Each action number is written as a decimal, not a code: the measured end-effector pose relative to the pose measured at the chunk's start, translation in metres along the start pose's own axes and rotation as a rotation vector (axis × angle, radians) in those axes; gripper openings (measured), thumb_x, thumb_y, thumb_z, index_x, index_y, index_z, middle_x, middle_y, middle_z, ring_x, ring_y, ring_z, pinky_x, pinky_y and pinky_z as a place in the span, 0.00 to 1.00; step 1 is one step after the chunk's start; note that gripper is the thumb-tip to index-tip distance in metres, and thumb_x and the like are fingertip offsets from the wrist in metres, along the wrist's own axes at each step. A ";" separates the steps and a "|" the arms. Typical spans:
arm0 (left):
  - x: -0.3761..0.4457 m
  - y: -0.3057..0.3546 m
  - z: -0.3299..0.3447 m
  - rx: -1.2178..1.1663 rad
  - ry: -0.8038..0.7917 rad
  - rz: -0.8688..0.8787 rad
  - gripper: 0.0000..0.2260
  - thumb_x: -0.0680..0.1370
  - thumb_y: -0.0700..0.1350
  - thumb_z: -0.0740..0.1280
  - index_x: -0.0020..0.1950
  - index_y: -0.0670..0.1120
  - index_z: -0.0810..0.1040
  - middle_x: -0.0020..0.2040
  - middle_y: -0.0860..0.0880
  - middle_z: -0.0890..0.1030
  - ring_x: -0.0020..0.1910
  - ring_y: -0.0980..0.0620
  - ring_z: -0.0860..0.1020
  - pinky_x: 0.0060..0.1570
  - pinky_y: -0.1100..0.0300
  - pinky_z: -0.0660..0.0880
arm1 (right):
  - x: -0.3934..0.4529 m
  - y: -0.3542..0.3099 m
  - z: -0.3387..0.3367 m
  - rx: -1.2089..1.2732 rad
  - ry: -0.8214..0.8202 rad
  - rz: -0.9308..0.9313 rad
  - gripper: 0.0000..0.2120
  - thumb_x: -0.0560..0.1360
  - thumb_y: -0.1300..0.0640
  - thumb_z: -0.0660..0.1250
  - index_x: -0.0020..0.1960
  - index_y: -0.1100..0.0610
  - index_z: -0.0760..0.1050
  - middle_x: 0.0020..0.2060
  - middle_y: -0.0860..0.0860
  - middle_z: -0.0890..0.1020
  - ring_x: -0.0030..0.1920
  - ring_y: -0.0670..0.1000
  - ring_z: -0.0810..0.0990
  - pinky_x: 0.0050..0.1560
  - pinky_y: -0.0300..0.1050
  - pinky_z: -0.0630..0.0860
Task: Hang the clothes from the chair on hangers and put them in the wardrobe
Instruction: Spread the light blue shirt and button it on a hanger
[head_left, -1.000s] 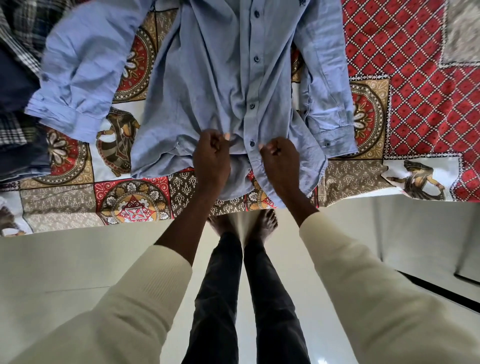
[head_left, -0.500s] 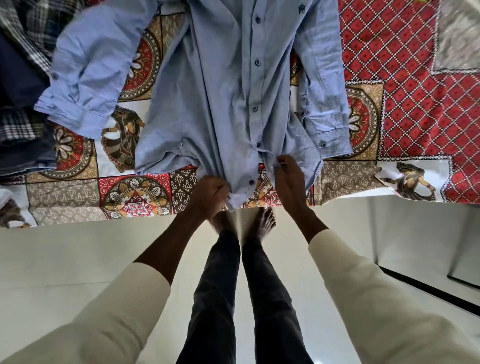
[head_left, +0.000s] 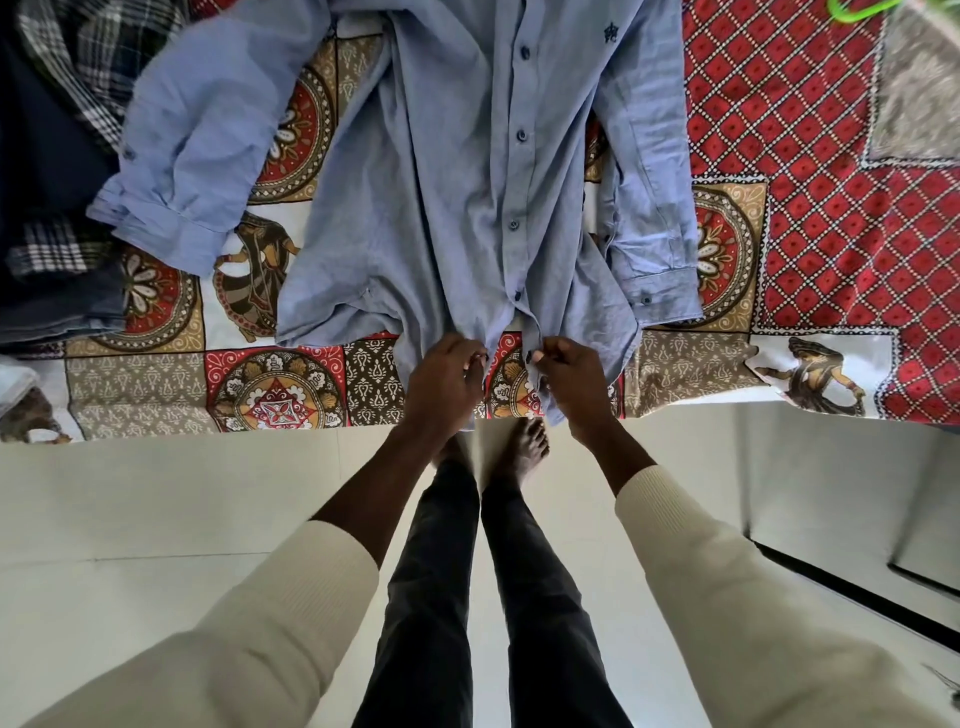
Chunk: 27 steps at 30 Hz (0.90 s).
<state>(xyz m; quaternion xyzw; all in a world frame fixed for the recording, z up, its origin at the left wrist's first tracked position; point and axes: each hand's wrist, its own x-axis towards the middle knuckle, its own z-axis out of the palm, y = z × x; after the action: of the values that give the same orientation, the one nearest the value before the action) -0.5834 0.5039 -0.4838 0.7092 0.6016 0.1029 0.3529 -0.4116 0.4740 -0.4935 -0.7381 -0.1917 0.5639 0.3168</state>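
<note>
A light blue button-up shirt (head_left: 457, 171) lies front-up on a patterned bedsheet (head_left: 810, 156), sleeves spread to both sides, its hem hanging over the bed's near edge. My left hand (head_left: 447, 382) pinches the left side of the shirt's bottom hem beside the button placket. My right hand (head_left: 571, 379) pinches the right side of the hem, by the lowest button. The two hands sit close together with the placket's open bottom between them. A green hanger (head_left: 857, 8) shows only as a sliver at the top right.
A pile of dark and plaid clothes (head_left: 52, 156) lies on the bed at the left. White tiled floor (head_left: 156, 519) spreads below the bed edge, where my legs and bare feet (head_left: 530, 447) stand. A dark strip (head_left: 852, 592) crosses the floor at the right.
Both hands have shifted down the shirt front from the lower buttons to the very bottom of the hem, and now pinch it on either side of the placket.
</note>
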 end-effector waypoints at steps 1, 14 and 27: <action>-0.002 -0.001 0.005 0.045 -0.011 -0.021 0.09 0.78 0.42 0.65 0.55 0.44 0.82 0.50 0.45 0.79 0.46 0.45 0.79 0.44 0.52 0.79 | 0.002 0.003 0.001 -0.028 0.008 -0.007 0.05 0.74 0.61 0.67 0.41 0.55 0.81 0.33 0.52 0.81 0.34 0.50 0.77 0.39 0.50 0.75; -0.011 0.006 0.021 0.205 0.089 -0.137 0.10 0.77 0.43 0.67 0.55 0.42 0.82 0.46 0.42 0.80 0.46 0.41 0.79 0.46 0.51 0.75 | 0.000 0.028 0.022 -0.346 0.204 -0.104 0.11 0.72 0.62 0.64 0.49 0.56 0.83 0.46 0.53 0.82 0.47 0.50 0.80 0.48 0.43 0.75; 0.002 0.018 0.020 0.100 0.122 -0.247 0.08 0.76 0.40 0.66 0.51 0.44 0.84 0.48 0.44 0.81 0.48 0.43 0.79 0.50 0.51 0.73 | -0.002 0.025 0.029 -0.159 0.164 -0.062 0.11 0.71 0.58 0.68 0.51 0.57 0.83 0.43 0.52 0.83 0.42 0.51 0.80 0.44 0.43 0.74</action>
<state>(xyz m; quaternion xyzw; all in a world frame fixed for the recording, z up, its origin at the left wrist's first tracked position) -0.5575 0.4978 -0.4880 0.6389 0.7091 0.0712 0.2899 -0.4416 0.4623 -0.5139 -0.7983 -0.2318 0.4747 0.2893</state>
